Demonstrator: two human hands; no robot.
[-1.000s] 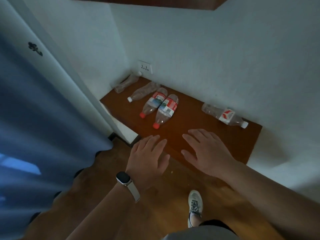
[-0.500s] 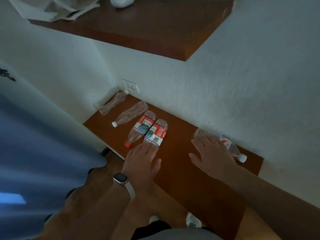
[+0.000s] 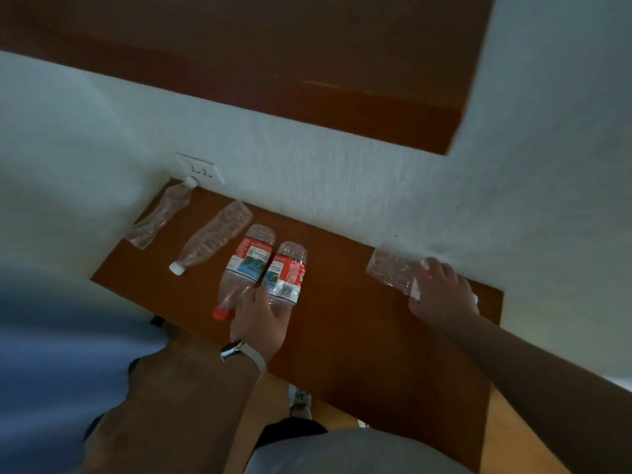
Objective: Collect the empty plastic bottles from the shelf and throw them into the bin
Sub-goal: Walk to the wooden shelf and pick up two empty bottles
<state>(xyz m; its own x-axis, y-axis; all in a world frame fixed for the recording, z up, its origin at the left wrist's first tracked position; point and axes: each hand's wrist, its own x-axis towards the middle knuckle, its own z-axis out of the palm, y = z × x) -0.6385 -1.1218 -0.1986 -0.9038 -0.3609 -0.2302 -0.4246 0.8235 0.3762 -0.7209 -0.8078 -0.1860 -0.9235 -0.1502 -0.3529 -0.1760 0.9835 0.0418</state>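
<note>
Brown wooden shelf (image 3: 359,336) carries every bottle; none binned yet. My left grip (image 3: 261,319) clasps a red-labelled clear plastic bottle (image 3: 285,271) at twelve o'clock. My right grip (image 3: 441,292) covers a crumpled clear plastic bottle (image 3: 390,271) at two o'clock; whether it is clenched I cannot tell. Three other clear bottles (image 3: 212,241) wait towards ten o'clock.

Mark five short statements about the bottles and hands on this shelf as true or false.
1. Five bottles lie on the lower shelf. True.
2. The right hand is on the far-right bottle. True.
3. The left hand has a wristwatch at its wrist. True.
4. The left hand touches no bottle. False: it is on the right red-labelled bottle.
5. The red-labelled bottles stand upright. False: both lie flat, the left red-labelled bottle beside the right one.
</note>
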